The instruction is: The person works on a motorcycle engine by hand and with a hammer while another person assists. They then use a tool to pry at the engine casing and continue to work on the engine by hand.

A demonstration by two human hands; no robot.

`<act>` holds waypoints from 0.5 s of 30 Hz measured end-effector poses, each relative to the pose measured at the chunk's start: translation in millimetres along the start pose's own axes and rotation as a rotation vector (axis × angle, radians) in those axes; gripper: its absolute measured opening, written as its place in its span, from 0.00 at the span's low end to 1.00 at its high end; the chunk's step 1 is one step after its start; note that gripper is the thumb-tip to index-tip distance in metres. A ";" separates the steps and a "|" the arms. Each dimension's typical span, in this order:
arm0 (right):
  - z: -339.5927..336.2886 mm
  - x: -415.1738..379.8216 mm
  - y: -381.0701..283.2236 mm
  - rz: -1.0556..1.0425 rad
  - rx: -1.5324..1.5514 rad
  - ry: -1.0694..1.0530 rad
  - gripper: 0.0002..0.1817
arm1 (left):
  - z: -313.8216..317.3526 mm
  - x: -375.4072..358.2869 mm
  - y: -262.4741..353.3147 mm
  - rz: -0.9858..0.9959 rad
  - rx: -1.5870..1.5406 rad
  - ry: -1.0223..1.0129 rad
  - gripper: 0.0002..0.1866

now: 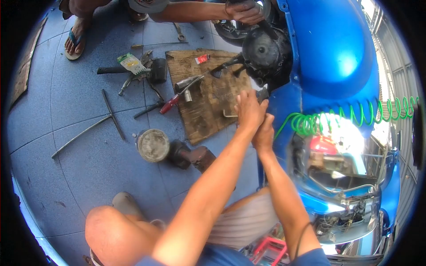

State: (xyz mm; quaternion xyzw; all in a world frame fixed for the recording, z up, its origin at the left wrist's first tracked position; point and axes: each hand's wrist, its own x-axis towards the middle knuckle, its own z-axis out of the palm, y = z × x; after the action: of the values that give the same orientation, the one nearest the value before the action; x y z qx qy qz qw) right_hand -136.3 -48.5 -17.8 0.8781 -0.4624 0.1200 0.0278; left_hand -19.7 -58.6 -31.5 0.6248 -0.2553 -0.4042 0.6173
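Observation:
My left hand is closed near the lower edge of a round black hub on the blue vehicle body. Just below and to its right, my right hand is closed too, close against the left one. A dark piece shows at the fingers of my left hand; its shape is partly hidden. What my right hand grips is hidden. Beside my hands lies oily cardboard with a bent hex key, a socket and a red-handled screwdriver.
A co-worker's hand holds the hub's top; their sandalled foot is upper left. A mallet, T-handle wrench, round tin and impact tool lie on the floor. A green coiled hose hangs at right.

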 end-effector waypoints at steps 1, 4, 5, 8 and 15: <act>0.1 -0.1 0.2 0.004 0.001 -0.001 0.31 | 0.4 0.3 -0.2 -0.003 -0.009 0.001 0.32; -0.4 0.5 -0.5 0.012 0.008 -0.018 0.31 | -1.6 1.6 0.0 -0.009 -0.013 -0.015 0.32; -0.8 0.2 -1.0 0.014 0.008 -0.017 0.31 | -2.5 1.0 0.5 -0.009 -0.012 -0.017 0.32; -2.1 0.3 -3.5 0.024 -0.008 -0.027 0.30 | -7.4 -1.0 6.1 -0.052 -0.063 -0.071 0.27; 0.5 0.9 -1.8 -0.068 -0.003 0.031 0.27 | 1.7 0.6 -4.1 0.013 -0.021 0.013 0.32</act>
State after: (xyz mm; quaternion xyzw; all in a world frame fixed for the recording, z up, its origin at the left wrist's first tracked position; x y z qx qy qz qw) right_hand -134.3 -48.2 -18.0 0.8912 -0.4322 0.1320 0.0402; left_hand -21.6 -59.6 -35.4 0.6195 -0.2510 -0.3988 0.6279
